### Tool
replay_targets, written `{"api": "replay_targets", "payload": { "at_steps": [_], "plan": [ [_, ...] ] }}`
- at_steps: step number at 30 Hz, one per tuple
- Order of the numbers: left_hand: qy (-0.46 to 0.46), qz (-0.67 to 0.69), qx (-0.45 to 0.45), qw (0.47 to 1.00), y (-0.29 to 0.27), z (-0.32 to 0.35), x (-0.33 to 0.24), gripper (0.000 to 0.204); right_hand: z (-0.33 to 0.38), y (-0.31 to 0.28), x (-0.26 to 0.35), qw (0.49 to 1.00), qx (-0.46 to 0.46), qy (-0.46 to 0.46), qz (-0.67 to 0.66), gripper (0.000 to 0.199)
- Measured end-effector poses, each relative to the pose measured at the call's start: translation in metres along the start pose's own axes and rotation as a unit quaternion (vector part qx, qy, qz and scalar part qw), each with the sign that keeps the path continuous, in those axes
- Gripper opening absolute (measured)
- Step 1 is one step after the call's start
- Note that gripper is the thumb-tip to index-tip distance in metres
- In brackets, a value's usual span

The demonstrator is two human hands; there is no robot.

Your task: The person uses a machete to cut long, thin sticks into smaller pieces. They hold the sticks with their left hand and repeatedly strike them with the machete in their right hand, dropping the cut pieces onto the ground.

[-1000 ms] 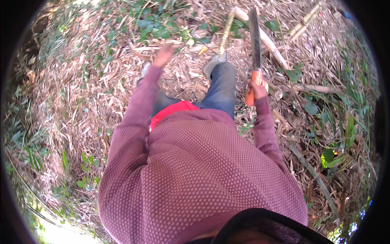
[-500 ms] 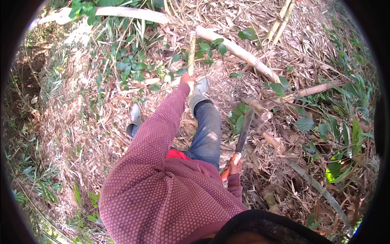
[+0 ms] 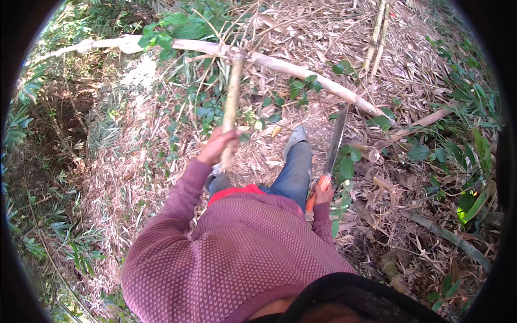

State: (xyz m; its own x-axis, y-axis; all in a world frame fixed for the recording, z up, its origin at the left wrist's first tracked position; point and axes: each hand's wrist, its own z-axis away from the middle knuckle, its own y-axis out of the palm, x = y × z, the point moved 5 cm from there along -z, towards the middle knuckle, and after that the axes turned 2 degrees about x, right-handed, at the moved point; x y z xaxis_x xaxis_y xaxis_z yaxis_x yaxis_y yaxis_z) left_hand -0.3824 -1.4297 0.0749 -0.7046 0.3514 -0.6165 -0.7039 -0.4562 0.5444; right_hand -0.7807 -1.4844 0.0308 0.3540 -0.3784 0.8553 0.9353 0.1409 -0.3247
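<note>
While gripped: bamboo stick (image 3: 232, 102) in left hand (image 3: 217, 146), machete (image 3: 333, 148) in right hand (image 3: 323, 192).

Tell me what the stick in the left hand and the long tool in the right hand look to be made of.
Stick: likely dry bamboo, pale tan, matte, straight with a knot-like joint at the top. Tool: a long blade of dull grey metal, apparently worn, not shiny; its handle is bright orange, possibly plastic, mostly hidden by the right hand.

Clothing: we note a maroon knit sweater (image 3: 237, 253) with fine pale dotted pattern, long sleeves | red band at waist (image 3: 235, 192) | blue jeans (image 3: 293, 175) | grey shoe (image 3: 295, 138) | both hands bare | dark brim at lower edge (image 3: 355, 301)
</note>
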Motion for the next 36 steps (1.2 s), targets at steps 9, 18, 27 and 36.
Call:
{"api": "replay_targets", "payload": {
  "at_steps": [9,18,27,36],
  "plan": [
    [-0.066,-0.031,-0.094,0.993,-0.119,0.115,0.016,0.016,-0.002,0.132,0.086,0.983,0.14,-0.118,0.001,0.033],
    [0.059,-0.175,-0.068,0.98,-0.094,0.111,-0.033,0.05,0.046,0.218,0.118,0.961,0.232,-0.127,-0.081,0.024],
    [0.341,0.036,0.115,0.932,-0.06,0.098,-0.131,0.058,0.061,0.231,0.124,0.956,0.243,-0.151,-0.07,0.024],
    [0.574,-0.473,-0.242,0.623,-0.058,0.059,-0.194,0.052,0.048,0.2,0.094,0.97,0.176,-0.097,-0.139,0.02]
  ]
}}
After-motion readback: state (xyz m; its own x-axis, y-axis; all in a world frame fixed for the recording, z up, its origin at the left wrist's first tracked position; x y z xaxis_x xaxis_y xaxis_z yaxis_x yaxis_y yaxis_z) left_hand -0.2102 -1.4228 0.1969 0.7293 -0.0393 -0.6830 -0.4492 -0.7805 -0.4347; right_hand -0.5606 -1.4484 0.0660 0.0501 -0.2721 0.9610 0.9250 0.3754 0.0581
